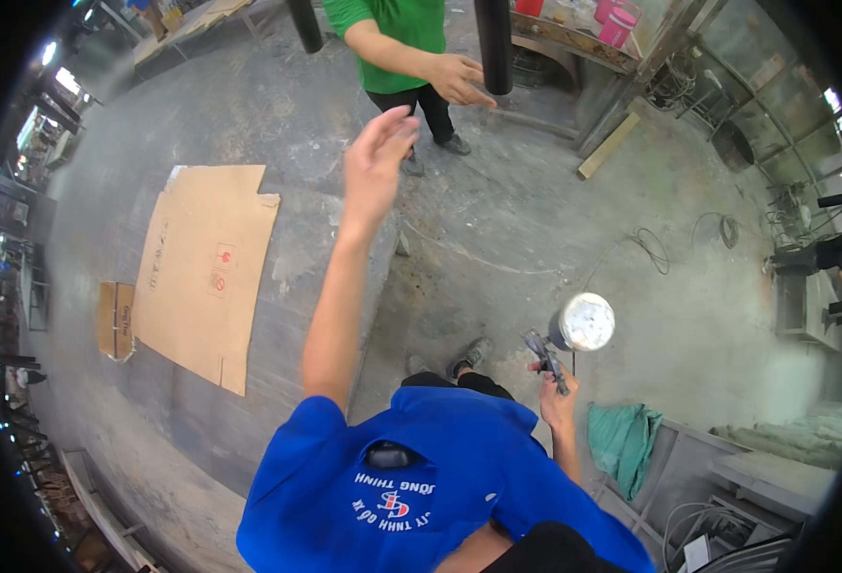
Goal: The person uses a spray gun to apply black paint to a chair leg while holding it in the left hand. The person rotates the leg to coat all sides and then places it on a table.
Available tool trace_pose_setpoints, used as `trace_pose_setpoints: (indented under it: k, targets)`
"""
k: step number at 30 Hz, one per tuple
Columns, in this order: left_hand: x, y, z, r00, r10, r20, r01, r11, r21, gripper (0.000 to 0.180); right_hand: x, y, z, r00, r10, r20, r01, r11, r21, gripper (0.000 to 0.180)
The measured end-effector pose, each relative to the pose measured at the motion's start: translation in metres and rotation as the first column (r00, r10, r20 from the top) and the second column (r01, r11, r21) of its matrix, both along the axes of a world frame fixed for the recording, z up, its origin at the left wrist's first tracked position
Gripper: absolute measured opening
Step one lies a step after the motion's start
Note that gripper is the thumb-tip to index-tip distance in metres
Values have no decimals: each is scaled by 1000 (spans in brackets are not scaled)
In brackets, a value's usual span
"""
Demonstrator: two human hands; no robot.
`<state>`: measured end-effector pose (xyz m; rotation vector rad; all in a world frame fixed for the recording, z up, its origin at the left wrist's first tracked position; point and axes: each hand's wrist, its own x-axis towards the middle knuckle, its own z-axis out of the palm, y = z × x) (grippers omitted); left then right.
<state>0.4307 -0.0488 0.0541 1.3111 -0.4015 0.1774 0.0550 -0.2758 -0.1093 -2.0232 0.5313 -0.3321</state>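
My left hand [375, 170] is raised ahead of me, slightly blurred, with loosely bent fingers and nothing in it. Beyond it stands a person in a green shirt [400, 67], whose outstretched hand [457, 80] is beside a dark upright bar [494, 48]. Low on my right side, my right hand [557, 396] is closed round a dark spray gun [547, 363]. Just past the gun is a round pot with a whitish top [588, 323]; whether it is joined to the gun I cannot tell.
A flat cardboard sheet [206, 272] lies at left beside a smaller cardboard piece [115, 320]. Thin hose [652, 250] curls over the floor at right. A wooden plank [608, 146] lies near the far bench [574, 38]. Green cloth [623, 447] hangs at my right.
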Motion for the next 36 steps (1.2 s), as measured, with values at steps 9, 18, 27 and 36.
trace_pose_setpoints:
  k: [9, 18, 27, 36]
  targets:
    - [187, 60, -4, 445, 741, 502, -859, 513, 5, 68, -1, 14, -66, 916, -385, 117, 372, 921, 117, 65]
    - [245, 136, -38, 977, 105, 185, -138, 975, 176, 36, 28, 62, -31, 671, -739, 65, 724, 672, 154, 48]
    - [158, 109, -43, 533, -831, 158, 846, 522, -109, 45, 100, 109, 16, 461, -866, 196, 837, 497, 228, 41]
    - [98, 52, -58, 497, -842, 210, 867, 490, -89, 42, 152, 133, 60, 323, -882, 343, 808, 445, 385, 37]
